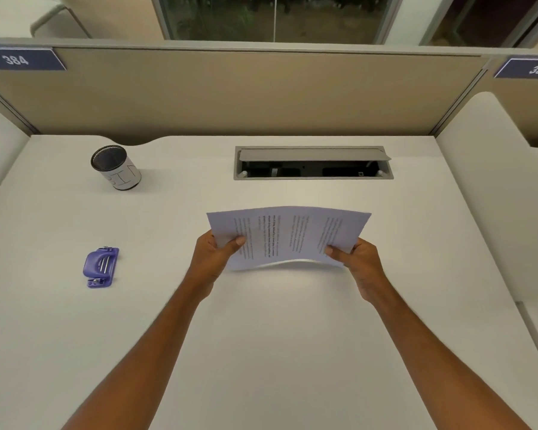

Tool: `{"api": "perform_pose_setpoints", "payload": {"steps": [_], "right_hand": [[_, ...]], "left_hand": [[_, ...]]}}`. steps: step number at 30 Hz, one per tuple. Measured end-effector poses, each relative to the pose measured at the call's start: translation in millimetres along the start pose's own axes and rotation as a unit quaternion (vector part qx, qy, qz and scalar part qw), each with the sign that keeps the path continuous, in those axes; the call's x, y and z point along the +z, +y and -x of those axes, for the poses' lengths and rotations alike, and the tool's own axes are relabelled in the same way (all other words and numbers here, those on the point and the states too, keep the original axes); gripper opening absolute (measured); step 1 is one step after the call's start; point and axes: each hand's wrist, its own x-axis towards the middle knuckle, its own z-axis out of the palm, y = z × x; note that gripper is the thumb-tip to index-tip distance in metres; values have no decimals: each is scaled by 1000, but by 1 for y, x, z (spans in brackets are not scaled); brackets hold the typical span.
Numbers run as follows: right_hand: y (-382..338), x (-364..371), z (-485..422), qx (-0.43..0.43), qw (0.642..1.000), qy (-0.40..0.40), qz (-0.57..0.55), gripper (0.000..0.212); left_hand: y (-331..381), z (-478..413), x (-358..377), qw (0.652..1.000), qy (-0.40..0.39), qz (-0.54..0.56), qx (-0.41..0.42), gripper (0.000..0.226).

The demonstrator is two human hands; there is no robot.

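A printed sheet of paper (288, 235) is held above the white desk (261, 336), turned sideways and bowed upward in the middle. My left hand (213, 259) pinches its left edge, thumb on top. My right hand (359, 263) pinches the right edge the same way. A purple hole punch (101, 267) lies on the desk to the left of my left forearm. A black mesh cup (116, 167) wrapped in a white label stands at the back left.
An open grey cable tray (312, 162) is set into the desk behind the paper. A beige partition (246, 91) with number plates 384 and 385 closes off the back. White side panels stand at both sides.
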Motion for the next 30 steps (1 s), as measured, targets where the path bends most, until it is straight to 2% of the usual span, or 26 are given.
{"api": "perform_pose_setpoints", "payload": {"steps": [4, 8, 11, 13, 17, 19, 25, 28, 30], "right_hand": [[-7, -10, 3, -2, 999, -1, -50, 36], [-26, -4, 7, -1, 983, -17, -185, 63], [-35, 14, 12, -4, 961, -46, -273, 45], [-37, 32, 16, -4, 953, -56, -296, 41], [-40, 68, 21, -5, 954, -45, -298, 32], [-41, 79, 23, -15, 956, -22, -294, 36], [-48, 85, 22, -39, 968, 27, -247, 31], [-54, 71, 19, -41, 976, 25, -213, 32], [-56, 57, 16, -35, 982, 14, -187, 31]], "left_hand": [[8, 2, -7, 995, -9, 99, 4, 34], [10, 4, -3, 982, -12, 189, -4, 37], [9, 6, 7, 972, 7, 233, -18, 40], [5, 7, 18, 964, 28, 264, -32, 43], [-4, 12, 39, 947, 44, 315, -55, 44], [-8, 15, 48, 940, 37, 335, -54, 42], [-14, 22, 57, 925, 24, 373, -72, 49], [-15, 21, 36, 933, 21, 352, -76, 41], [-13, 19, 15, 950, 0, 298, -92, 32]]}}
